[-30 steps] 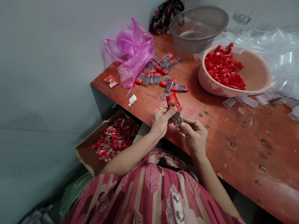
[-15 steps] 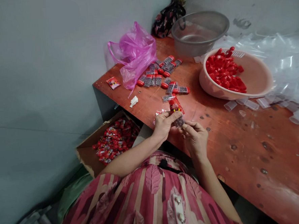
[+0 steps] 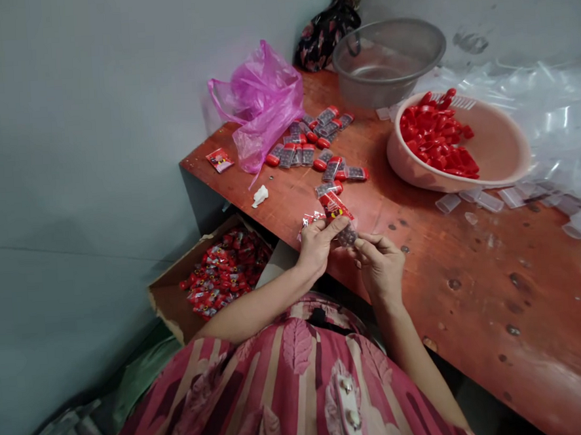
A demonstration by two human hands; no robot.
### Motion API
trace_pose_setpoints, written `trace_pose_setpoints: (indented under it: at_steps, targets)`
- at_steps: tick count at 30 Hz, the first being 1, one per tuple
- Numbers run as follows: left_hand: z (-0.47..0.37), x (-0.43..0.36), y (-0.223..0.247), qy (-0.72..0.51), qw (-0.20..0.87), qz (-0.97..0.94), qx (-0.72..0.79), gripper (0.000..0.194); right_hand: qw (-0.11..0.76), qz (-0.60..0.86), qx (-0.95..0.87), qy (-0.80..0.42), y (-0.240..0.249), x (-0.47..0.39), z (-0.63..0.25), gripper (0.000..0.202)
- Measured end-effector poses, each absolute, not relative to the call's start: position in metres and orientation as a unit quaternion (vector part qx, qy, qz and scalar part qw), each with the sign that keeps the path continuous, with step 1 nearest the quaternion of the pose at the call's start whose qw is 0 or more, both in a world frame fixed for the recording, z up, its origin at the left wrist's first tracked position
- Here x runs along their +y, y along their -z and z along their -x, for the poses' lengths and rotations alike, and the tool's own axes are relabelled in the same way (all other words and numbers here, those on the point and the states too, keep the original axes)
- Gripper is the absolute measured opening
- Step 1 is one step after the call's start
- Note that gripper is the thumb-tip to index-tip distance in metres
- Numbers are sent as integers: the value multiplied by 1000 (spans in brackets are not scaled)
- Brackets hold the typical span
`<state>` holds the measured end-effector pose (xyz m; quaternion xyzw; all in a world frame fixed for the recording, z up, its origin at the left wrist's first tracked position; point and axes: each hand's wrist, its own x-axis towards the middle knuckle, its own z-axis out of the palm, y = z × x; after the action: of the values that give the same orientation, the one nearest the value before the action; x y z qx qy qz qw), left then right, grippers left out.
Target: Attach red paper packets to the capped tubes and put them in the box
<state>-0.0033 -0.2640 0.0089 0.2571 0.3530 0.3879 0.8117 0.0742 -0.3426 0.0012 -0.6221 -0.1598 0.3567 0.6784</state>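
Observation:
Between my hands, over the front edge of the table, is a red printed packet (image 3: 335, 205) with a small clear container of dark balls (image 3: 348, 235) at its lower end. My left hand (image 3: 316, 247) pinches the packet, its thumb lying across where packet and container meet. With thumb and fingertips, my right hand (image 3: 382, 264) grips the container's lower right end. Whether the container is inside the packet I cannot tell. Beside my left hand lie more shiny red packets (image 3: 311, 221), partly hidden. A filled container with a red cap (image 3: 329, 188) lies just beyond.
Several filled, red-capped containers (image 3: 307, 154) lie near a pink plastic bag (image 3: 268, 101). Right of them stand a pink basin (image 3: 503, 145) of red caps (image 3: 438, 136), a grey basin (image 3: 385, 84) and many clear empty containers (image 3: 561, 129). A cardboard box (image 3: 169, 284) below holds red packets.
The red packet's top has tipped to the left and lowered a little, showing more of the capped container behind it. Both hands keep their grip in nearly the same place.

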Motion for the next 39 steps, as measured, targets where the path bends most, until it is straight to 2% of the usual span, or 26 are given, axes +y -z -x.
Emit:
trace_pose_setpoints:
  at_steps: [3, 9, 12, 17, 23, 26, 31, 39]
  targets:
    - [5, -263, -9, -365, 829, -255, 338, 32, 673, 629, -180, -344, 1, -344, -76, 15]
    - [4, -253, -9, -375, 846, -224, 305, 36, 608, 683, -330, -233, 2, -351, -74, 20]
    - [2, -252, -6, -386, 841, -211, 315, 37, 602, 675, -340, -257, 5, -352, -70, 27]
    - [5, -255, -5, -365, 846, -244, 304, 38, 659, 634, -242, -324, 3, -348, -65, 17]
    - [12, -251, -4, -332, 880, -238, 241, 27, 710, 554, -125, -417, -3, -338, -68, 13]
    - [12, -248, -5, -358, 868, -229, 255, 29, 692, 583, -161, -393, -3, -340, -67, 12]
    - [8, -261, -4, -373, 845, -244, 296, 30, 657, 659, -256, -261, 3, -344, -62, 16]
    - [12, -270, -3, -329, 854, -270, 301, 31, 684, 581, -193, -397, -6, -330, -74, 24]
